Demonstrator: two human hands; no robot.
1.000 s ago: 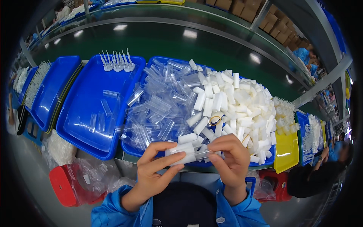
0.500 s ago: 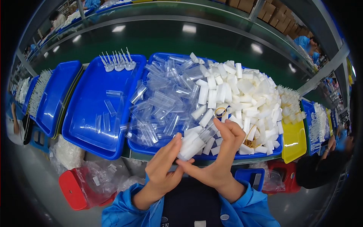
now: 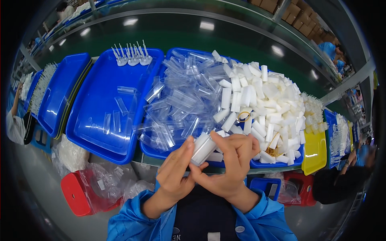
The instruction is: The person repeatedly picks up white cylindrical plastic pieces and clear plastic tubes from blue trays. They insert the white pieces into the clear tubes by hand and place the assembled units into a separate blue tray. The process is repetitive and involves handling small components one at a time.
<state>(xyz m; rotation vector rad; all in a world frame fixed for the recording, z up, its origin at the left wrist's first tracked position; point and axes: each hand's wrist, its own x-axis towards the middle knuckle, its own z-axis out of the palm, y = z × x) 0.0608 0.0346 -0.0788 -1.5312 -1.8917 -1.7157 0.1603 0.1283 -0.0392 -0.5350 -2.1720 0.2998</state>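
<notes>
My left hand (image 3: pixel 173 172) is closed on the left side of a small bundle of white foam blocks with clear plastic sleeve (image 3: pixel 203 148), fingers pressed along it. On the other side my right hand (image 3: pixel 230 168) grips the same bundle, index fingertip at its upper end and thumb near its lower end. How many pieces are in the bundle I cannot tell. Just beyond my hands, one blue tray holds loose clear plastic sleeves (image 3: pixel 181 98) on its left and a heap of white foam blocks (image 3: pixel 269 106) on its right.
To the left, a blue tray (image 3: pixel 94 116) carries several clear sleeves and white spiked parts (image 3: pixel 134 56). A yellow tray (image 3: pixel 314 150) stands at the right. Below the bench are a red stool (image 3: pixel 76 195) and a small blue bin (image 3: pixel 263 186). Other people sit farther along.
The clear sleeve that stuck out past the white blocks toward the upper right no longer protrudes. My right index finger has come down and left onto the bundle's upper end. The view has shifted slightly.
</notes>
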